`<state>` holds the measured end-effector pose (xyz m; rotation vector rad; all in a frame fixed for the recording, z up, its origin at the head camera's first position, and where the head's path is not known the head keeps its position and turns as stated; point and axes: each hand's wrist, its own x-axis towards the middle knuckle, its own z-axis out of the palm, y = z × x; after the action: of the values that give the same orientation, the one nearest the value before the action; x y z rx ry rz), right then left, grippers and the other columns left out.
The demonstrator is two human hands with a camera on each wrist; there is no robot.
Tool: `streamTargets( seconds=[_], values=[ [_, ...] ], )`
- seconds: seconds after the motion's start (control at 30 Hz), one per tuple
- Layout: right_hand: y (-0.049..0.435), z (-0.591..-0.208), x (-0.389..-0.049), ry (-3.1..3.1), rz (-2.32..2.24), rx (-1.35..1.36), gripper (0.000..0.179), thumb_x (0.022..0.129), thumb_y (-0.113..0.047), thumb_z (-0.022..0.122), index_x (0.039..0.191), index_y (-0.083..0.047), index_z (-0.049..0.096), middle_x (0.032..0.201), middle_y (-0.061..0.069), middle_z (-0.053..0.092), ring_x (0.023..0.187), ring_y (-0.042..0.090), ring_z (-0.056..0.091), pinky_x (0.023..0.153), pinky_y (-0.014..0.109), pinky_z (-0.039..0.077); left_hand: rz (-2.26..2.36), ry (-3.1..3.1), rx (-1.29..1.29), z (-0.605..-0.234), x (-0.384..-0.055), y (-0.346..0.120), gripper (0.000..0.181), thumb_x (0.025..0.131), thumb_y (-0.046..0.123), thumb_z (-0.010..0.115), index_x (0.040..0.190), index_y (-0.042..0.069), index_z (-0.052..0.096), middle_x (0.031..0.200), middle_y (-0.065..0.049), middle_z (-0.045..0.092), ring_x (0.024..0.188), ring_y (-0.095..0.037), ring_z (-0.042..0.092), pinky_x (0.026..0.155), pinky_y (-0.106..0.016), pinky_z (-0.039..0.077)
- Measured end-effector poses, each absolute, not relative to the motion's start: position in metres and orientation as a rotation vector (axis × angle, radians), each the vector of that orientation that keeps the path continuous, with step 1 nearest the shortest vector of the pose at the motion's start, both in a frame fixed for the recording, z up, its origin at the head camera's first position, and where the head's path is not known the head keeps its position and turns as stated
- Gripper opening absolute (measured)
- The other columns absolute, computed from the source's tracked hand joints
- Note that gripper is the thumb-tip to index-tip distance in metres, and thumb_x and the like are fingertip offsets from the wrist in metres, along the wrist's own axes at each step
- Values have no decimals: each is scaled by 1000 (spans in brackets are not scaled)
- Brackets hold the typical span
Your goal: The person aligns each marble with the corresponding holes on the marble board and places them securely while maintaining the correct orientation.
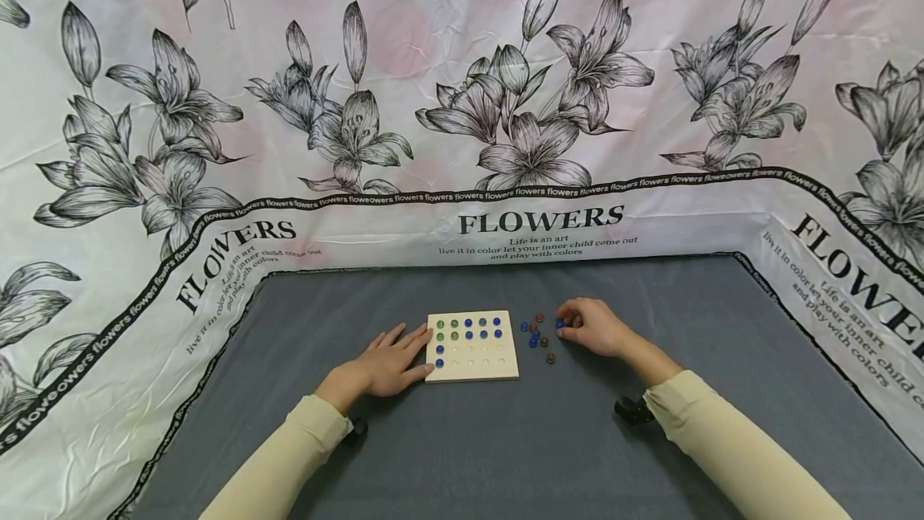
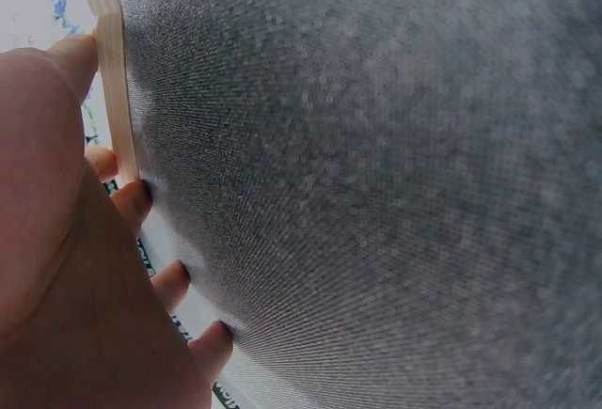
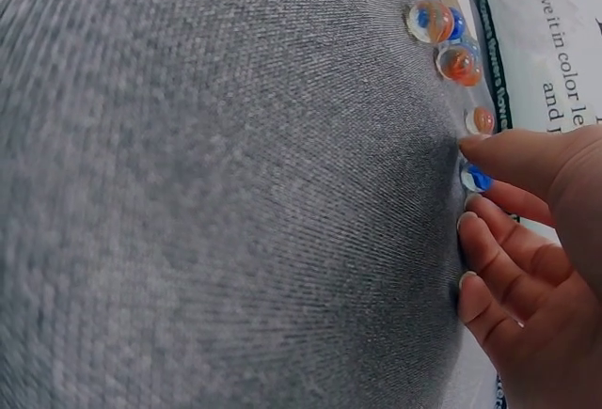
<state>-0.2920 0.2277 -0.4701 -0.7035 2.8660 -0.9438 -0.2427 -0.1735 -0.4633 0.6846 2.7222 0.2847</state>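
Note:
A pale wooden board (image 1: 472, 373) with rows of round hollows lies on the grey cloth. Green and blue marbles fill its two far rows, and two blue marbles (image 1: 439, 356) sit in its left column. My left hand (image 1: 390, 363) lies spread flat at the board's left side, thumb and index finger touching its edge (image 2: 114, 99). To the right of the board, my right hand (image 1: 595, 329) pinches a blue marble (image 3: 477, 178) between thumb and index finger, down at the cloth. The other fingers of that hand are bent loosely.
Several loose blue and reddish-brown marbles (image 1: 551, 358) lie between the board and my right hand. Grey cloth (image 1: 462, 448) covers the table. Behind it rises a white flower-printed sheet (image 1: 390, 231). A dark strapped device (image 1: 633, 411) sits at my right wrist.

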Motion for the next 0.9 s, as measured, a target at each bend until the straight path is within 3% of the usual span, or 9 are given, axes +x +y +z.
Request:
streamTargets(
  seconds=[0.3,0.9],
  values=[
    [228,-474,-293,2879,-922,-707,13,92,-8,76,102,0,73,85,1,67,76,13,60,68,34,51,292,2713,691,-463,-243,-173,70,107,56,41,165,20,23,171,0,18,157,-38,12,123,-61,13],
    [233,-464,-288,2857,-945,-753,9,93,-9,76,99,-3,73,85,0,67,75,12,59,67,32,50,296,2698,688,-459,-243,-173,70,108,55,41,165,20,23,172,-1,17,157,-38,11,124,-61,11]
  ],
)
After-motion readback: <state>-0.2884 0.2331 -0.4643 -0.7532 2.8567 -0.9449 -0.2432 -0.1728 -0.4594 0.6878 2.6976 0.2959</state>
